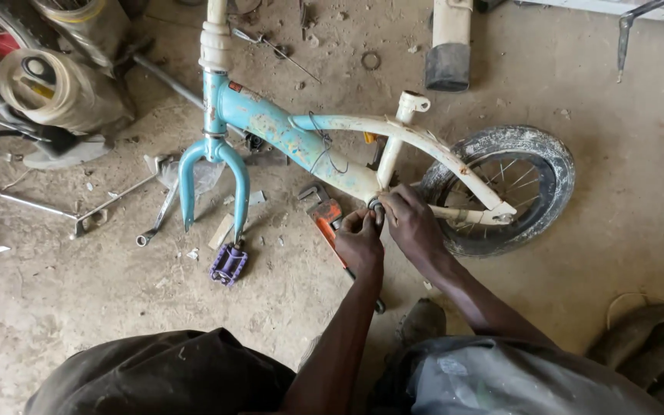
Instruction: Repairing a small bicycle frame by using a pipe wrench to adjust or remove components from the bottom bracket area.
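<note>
Fingertips of the left hand (359,240) and right hand (411,223) meet, pinched together on a small dark ring-shaped fitting (376,205) at the bottom bracket of a child's bicycle frame (301,138); whether the fitting is fully clamped or only touched cannot be told. The frame, pale blue and cream with flaking paint, lies flat on the dirt floor (78,292), extending away from the fingers to the fork (213,177). Judged rigid and fairly light, it is best steadied at the tubes, while the small fitting looks greasy, likely slippery, and suited to a fingertip pinch. Just left of the fingers lies an orange pipe wrench (326,215); farther left a purple pedal (229,263); right of them the rear wheel (505,188).
</note>
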